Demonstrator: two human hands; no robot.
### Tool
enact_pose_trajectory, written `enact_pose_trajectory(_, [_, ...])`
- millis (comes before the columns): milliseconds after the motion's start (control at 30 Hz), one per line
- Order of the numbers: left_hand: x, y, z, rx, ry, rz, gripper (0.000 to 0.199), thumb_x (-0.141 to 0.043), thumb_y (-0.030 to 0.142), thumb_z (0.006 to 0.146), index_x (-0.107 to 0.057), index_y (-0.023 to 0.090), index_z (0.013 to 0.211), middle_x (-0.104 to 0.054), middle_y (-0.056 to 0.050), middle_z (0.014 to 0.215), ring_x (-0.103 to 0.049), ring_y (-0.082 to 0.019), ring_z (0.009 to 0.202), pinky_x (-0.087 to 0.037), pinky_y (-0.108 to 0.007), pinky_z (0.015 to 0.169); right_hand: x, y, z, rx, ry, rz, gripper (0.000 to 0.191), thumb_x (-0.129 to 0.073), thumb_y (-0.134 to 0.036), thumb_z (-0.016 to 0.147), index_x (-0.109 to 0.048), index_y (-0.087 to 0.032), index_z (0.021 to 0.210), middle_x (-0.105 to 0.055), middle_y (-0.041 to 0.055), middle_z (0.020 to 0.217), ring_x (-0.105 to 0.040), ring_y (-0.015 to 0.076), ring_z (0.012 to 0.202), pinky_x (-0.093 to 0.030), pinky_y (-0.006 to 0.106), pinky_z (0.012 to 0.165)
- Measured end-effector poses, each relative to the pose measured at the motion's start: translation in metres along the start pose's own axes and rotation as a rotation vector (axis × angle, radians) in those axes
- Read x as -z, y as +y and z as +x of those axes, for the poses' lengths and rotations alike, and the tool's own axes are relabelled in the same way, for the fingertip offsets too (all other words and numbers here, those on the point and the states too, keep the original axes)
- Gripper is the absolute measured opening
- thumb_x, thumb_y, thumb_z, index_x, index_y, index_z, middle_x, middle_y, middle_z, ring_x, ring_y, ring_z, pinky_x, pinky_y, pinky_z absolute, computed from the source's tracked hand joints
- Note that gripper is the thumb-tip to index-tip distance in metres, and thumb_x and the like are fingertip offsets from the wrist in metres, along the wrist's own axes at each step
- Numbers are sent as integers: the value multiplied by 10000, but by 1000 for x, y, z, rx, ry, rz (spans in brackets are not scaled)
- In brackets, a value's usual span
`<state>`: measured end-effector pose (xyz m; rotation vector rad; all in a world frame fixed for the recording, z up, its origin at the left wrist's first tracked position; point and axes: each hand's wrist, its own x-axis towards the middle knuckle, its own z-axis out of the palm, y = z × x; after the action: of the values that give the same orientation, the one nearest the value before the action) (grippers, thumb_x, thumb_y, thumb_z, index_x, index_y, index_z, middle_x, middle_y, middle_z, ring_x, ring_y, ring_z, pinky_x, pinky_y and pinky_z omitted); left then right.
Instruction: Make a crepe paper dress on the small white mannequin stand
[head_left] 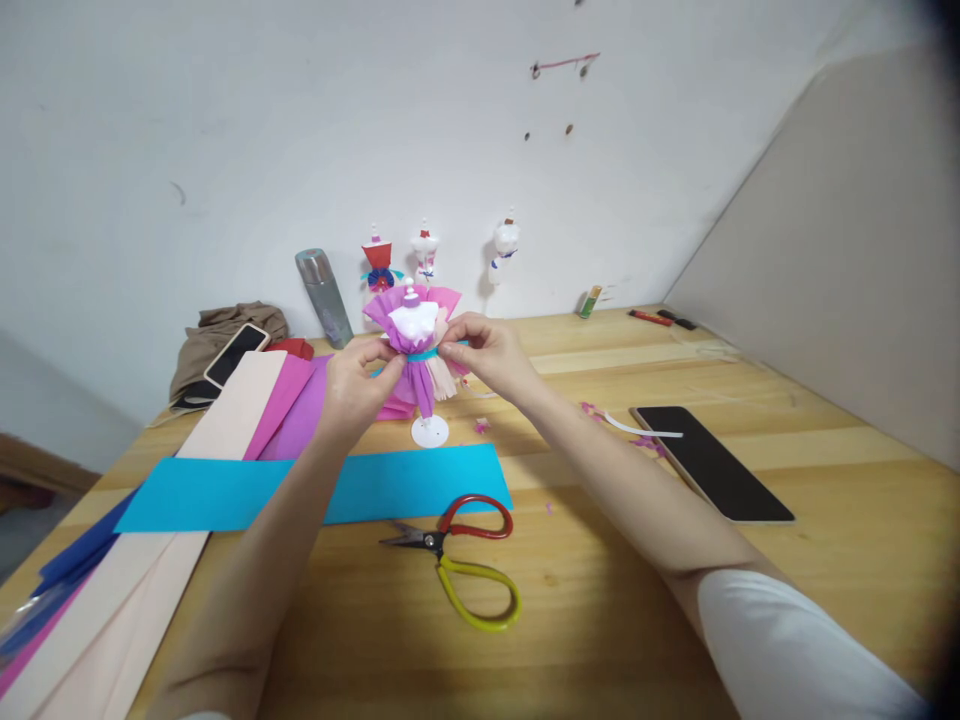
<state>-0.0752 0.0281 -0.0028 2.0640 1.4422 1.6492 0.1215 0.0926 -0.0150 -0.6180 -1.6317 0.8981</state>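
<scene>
A small white dress form (414, 318) stands upright on a round white base (430, 432) in front of me. Purple and pale pink crepe paper (422, 382) is gathered around it, flaring above and below the waist. A narrow blue paper strip (422, 355) crosses the waist. My left hand (358, 378) pinches this strip at the left side of the waist, thumb and finger together. On the other side, my right hand (486, 350) pinches the strip's right end, part of which sticks out past the fingers. The back of the form is hidden.
A wide blue paper sheet (420, 483) lies across pink and purple sheets (225, 410) at left. Scissors (439, 545) rest open in front. A phone (712, 462) lies right. Behind stand a tilted flask (324, 298) and several small dressed forms (380, 262).
</scene>
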Motion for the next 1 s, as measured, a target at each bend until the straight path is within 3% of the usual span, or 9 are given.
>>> enact_pose_trajectory(200, [0, -2, 1, 35, -12, -25, 153, -669, 314, 778, -724, 202, 690, -780, -40, 802, -724, -236, 842, -540, -358, 830, -1, -1, 2, -55, 21, -25, 186, -788, -334, 659, -677, -185, 657, -680, 18, 724, -588, 149, 667, -453, 305, 650])
enact_pose_trajectory(400, [1, -1, 0, 44, -11, -37, 161, -670, 327, 775, -728, 207, 685, -780, -41, 807, -722, -241, 847, -536, -370, 842, -1, -2, -1, 4, -9, 3, 141, -768, -298, 680, -674, -194, 664, -687, 17, 768, -619, 161, 748, -490, 327, 753])
enact_pose_trajectory(667, [0, -2, 0, 84, -34, -64, 159, -671, 335, 770, -737, 205, 705, -771, -38, 777, -717, -238, 815, -531, -359, 809, -3, -3, 2, -26, 49, -37, 144, -781, -292, 645, -675, -197, 624, -693, 11, 729, -613, 158, 713, -467, 313, 703])
enact_pose_trajectory(833, [-2, -2, 0, 101, -38, -74, 178, -678, 341, 775, -742, 192, 701, -763, -43, 746, -712, -234, 777, -533, -347, 776, -8, -4, 1, -125, 117, -35, 190, -800, -332, 608, -685, -183, 635, -679, 7, 677, -562, 131, 628, -428, 281, 612])
enact_pose_trajectory(1000, [-4, -6, 0, 146, -44, -155, 225, -708, 391, 787, -764, 176, 757, -781, -52, 777, -728, -246, 807, -544, -350, 791, -8, -6, 1, -237, 99, 40, 314, -856, -406, 538, -675, -173, 646, -654, 6, 616, -538, 119, 568, -413, 267, 556])
